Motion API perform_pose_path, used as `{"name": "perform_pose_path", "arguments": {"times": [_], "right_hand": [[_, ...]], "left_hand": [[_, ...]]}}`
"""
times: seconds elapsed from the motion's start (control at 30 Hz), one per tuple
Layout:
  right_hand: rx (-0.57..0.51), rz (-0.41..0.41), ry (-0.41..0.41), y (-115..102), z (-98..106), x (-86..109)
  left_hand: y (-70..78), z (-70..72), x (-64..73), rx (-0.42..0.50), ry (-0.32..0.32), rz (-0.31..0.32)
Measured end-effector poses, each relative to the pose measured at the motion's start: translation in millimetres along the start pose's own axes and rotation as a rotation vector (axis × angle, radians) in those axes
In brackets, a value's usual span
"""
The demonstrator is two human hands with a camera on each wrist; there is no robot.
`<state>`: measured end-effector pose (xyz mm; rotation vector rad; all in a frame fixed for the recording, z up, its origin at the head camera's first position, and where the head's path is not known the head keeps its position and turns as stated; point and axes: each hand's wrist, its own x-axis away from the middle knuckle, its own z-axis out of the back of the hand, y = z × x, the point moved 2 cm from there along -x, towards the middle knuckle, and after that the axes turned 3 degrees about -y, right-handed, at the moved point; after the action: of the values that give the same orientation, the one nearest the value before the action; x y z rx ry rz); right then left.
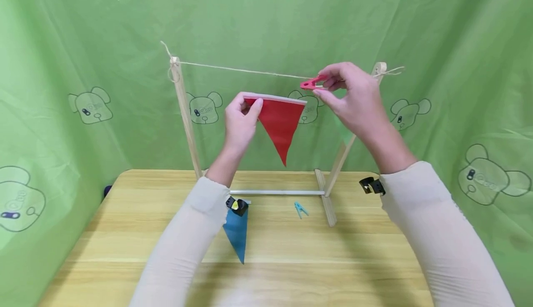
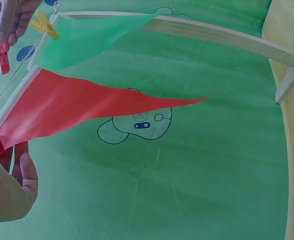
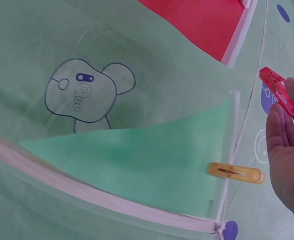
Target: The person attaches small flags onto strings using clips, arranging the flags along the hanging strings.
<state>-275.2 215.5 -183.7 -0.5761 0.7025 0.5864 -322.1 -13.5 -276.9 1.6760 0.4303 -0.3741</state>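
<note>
My left hand [image 1: 243, 123] pinches the white-edged top of a red triangular pennant [image 1: 282, 121] near its left corner, and the pennant hangs point down just below the string [image 1: 241, 70]. A red clothespin [image 1: 313, 83] is held between the thumb and fingers of my right hand [image 1: 354, 95], close to the string and above the pennant's right corner. In the right wrist view a green pennant [image 3: 151, 165] hangs on the string, clipped by a yellow clothespin [image 3: 235, 172]. My right hand partly hides that green pennant in the head view.
The string runs between two wooden posts, a left post [image 1: 186, 117] and a right post [image 1: 339, 166], joined low down by a white bar [image 1: 276, 192]. On the wooden table [image 1: 316, 260] lie a blue pennant [image 1: 238, 235], partly behind my left wrist, and a blue clothespin [image 1: 300, 209].
</note>
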Motion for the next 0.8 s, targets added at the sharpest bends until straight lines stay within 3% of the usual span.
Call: {"name": "perform_pose_path", "arguments": {"times": [0.4, 0.8], "right_hand": [[0.074, 0.013, -0.055, -8, 13, -17.4], [0.114, -0.076, -0.19, -17, 23, -42.4]], "left_hand": [[5.7, -3.9, -9.3, 0.068, 0.02, 0.001], [8.3, -6.2, -18.1, 0.065, 0.041, 0.033]]}}
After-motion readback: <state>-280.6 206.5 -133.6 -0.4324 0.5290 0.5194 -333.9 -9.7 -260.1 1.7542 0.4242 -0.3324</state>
